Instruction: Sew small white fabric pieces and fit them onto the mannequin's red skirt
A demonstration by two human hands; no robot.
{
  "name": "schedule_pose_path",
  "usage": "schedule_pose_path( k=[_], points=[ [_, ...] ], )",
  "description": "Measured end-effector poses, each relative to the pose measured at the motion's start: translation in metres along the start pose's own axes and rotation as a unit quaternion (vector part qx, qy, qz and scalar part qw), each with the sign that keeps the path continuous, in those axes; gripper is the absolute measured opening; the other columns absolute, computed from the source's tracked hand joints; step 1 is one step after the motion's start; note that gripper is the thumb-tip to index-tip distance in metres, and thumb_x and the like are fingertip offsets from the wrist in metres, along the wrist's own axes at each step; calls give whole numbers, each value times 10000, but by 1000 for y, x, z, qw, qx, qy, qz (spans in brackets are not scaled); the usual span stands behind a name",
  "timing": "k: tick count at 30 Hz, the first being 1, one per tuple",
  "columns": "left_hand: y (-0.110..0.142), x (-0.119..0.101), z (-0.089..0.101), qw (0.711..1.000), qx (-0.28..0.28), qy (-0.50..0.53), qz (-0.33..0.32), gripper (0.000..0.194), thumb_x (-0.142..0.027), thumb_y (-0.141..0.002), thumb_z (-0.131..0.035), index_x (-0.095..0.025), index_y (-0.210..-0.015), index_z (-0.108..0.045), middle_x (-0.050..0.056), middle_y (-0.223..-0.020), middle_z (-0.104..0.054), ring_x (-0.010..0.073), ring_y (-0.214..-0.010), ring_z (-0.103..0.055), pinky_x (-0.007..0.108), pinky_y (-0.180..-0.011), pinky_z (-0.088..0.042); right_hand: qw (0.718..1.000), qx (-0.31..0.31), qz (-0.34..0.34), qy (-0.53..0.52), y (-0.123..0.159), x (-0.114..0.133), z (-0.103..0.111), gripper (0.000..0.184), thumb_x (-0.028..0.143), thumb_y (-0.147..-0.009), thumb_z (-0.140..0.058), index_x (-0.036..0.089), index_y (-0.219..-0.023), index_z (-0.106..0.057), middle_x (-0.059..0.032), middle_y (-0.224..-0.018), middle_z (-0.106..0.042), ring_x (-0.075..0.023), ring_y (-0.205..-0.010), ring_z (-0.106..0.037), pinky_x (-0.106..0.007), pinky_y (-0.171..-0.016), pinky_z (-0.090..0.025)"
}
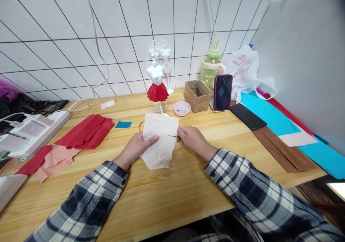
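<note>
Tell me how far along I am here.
The red skirt on the front dress form already looks done. In hand is a pale sheet, gripped by your left hand, with what look like scissors in your right hand. Probably left: finishing that sheet, whose lower edge is uneven, and perhaps dressing the bare form behind.

Light bright, cool, fairly even; source out of view. Tile wall [113, 48] pale, with a soft sheen. Faint, soft-edged shadows on my bench [172, 206]; below its front edge, deep gloom. One blown-out white patch past its near right corner. Pale cloth [159, 145] nearly washed out, little weave readable. Dull reflections on the upright phone [222, 93]. Wide lens: grout lines slant and splay, both sides stretched. Top right corner darkened. Centre reasonably crisp; white panel [307, 66] smooth and soft, left clutter smeary.
</note>
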State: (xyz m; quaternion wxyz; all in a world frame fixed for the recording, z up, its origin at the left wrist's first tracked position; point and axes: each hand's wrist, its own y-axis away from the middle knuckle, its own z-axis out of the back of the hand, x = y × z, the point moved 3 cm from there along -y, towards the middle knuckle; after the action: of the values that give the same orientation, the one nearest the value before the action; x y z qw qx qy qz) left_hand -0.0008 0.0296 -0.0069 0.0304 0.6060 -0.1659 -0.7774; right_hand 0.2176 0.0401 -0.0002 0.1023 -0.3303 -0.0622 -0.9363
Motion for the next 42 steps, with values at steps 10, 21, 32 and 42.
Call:
schedule_pose_path(
  k=[10,21,32,42],
  points=[
    [1,0,-2,999,-21,-28,-3,526,-579,-667,-740,-144,-961,-707,99,-892,-769,266,-726,-705,305,-577,-529,1000,2,-14,6,2,4,2,447,309,-963,-367,200,-661,-678,-29,-773,-723,-156,-758,-614,-242,-682,-346],
    [0,1,-2,1000,-14,-22,3,483,-559,-686,-742,-152,-942,-706,77,-857,-765,227,-679,-690,275,-546,-509,1000,-7,-7,19,4,5,4,457,346,-963,-364,199,-637,-647,-21,-729,-707,-146,-713,-599,-241,-661,-331],
    [-1,1,1,1000,-18,-15,10,481,-559,-678,-743,-142,-914,-694,81,-839,-762,226,-656,-685,275,-531,-508,1000,-7,-11,7,0,-1,1,526,378,-981,-309,203,-614,-644,-16,-697,-689,-145,-703,-586,-243,-669,-328],
    [-2,2,1,1000,-16,21,7,524,-538,-664,-764,-134,-986,-677,93,-892,-762,222,-672,-689,276,-551,-521,1000,-11,-22,16,-1,-4,7,524,383,-968,-324,205,-622,-675,-24,-660,-653,-154,-666,-560,-258,-641,-317]
  ],
)
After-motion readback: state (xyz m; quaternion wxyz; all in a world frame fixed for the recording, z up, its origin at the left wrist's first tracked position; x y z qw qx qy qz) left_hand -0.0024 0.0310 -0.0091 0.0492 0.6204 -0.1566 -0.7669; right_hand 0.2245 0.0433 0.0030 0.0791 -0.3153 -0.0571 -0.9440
